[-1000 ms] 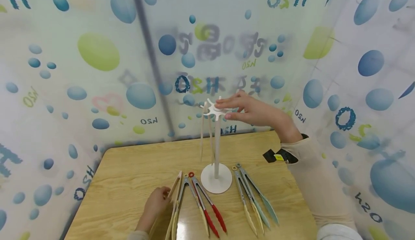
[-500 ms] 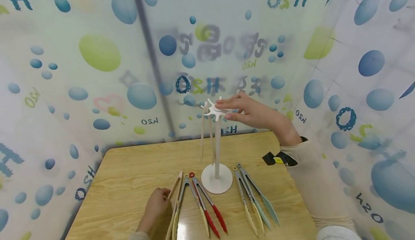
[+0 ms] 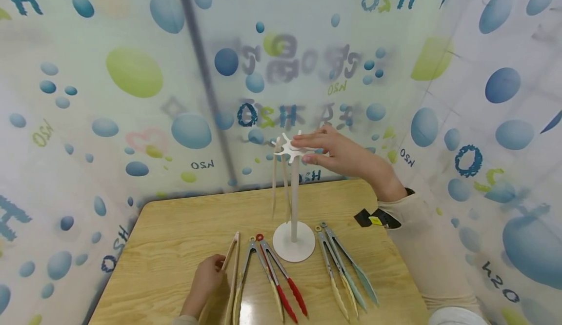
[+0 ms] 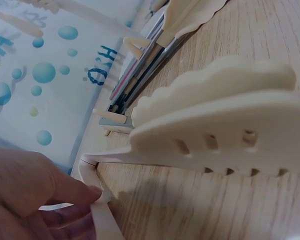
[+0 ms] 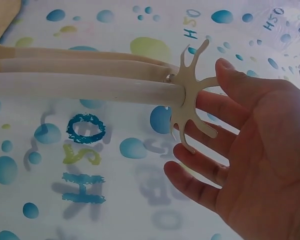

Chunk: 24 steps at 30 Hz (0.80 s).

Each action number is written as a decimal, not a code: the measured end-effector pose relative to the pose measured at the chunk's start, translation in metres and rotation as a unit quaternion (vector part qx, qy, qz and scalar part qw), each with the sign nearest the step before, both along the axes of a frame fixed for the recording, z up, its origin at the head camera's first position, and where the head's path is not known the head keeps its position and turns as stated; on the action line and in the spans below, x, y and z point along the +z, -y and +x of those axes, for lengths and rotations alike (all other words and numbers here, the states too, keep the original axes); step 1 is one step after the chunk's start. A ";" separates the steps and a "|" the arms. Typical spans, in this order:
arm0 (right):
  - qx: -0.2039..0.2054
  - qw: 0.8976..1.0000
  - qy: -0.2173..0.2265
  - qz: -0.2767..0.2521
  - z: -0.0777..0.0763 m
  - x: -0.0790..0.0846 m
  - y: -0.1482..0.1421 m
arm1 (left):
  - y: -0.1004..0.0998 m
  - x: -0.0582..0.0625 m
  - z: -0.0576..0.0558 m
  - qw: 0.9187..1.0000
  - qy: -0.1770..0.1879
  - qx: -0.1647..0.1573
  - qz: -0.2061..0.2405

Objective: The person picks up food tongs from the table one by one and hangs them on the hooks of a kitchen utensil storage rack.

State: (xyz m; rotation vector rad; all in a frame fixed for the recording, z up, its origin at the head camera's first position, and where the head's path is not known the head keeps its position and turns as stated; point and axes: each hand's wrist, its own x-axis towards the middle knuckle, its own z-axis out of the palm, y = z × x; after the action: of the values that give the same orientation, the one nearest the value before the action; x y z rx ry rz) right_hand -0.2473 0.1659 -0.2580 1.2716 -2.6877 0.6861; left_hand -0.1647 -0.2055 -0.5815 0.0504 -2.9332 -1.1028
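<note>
A curtained-off booth, in what building is hard to tell: thin sheets [image 3: 272,91] printed with bubbles [image 3: 190,131] and mirrored "H2O" lettering [image 3: 266,116] hang behind the far edge of a wood-grain tabletop [image 3: 180,232] and past its side edges.

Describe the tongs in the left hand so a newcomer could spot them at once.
Find the white stand on the wooden table, then look left of its round base. The pale tongs are the leftmost pair there, one arm pinched by the left hand. Unlike the neighbouring silver-armed tongs, their arms show no metal.
</note>
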 end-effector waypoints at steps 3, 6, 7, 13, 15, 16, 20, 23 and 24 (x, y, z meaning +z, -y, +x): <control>-0.007 1.000 -0.009 0.001 0.000 -0.001 0.001 | 0.001 0.000 0.000 1.000 -0.003 0.001 -0.005; -0.017 1.000 -0.016 0.003 0.001 -0.002 0.002 | -0.001 0.001 -0.001 1.000 -0.010 0.001 -0.007; -0.021 1.000 -0.019 0.004 0.002 -0.002 0.003 | -0.003 0.002 -0.001 1.000 -0.009 0.000 -0.008; -0.031 0.999 -0.014 0.014 0.003 0.000 0.005 | -0.011 0.004 -0.002 1.000 0.009 0.010 -0.012; -0.022 1.000 -0.009 0.017 0.003 0.001 0.004 | -0.012 0.003 -0.001 1.000 0.010 0.012 -0.015; -0.018 1.000 -0.007 0.020 0.002 0.002 0.003 | -0.013 0.002 -0.001 1.000 0.010 0.013 -0.017; 0.006 1.000 -0.003 0.017 -0.002 0.003 -0.002 | -0.014 0.001 -0.001 1.000 0.011 0.016 -0.025; 0.025 1.000 0.005 0.012 -0.006 0.005 -0.006 | -0.015 0.001 -0.001 0.999 0.008 0.019 -0.027; 0.031 0.999 0.010 0.011 -0.007 0.006 -0.007 | -0.015 0.002 -0.001 0.999 0.008 0.020 -0.028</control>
State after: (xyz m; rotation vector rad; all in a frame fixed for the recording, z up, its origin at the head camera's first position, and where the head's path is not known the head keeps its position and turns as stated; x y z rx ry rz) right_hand -0.2543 0.1724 -0.2523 1.3654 -2.6894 0.6816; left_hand -0.1657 -0.1903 -0.5797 0.1164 -2.9607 -1.0189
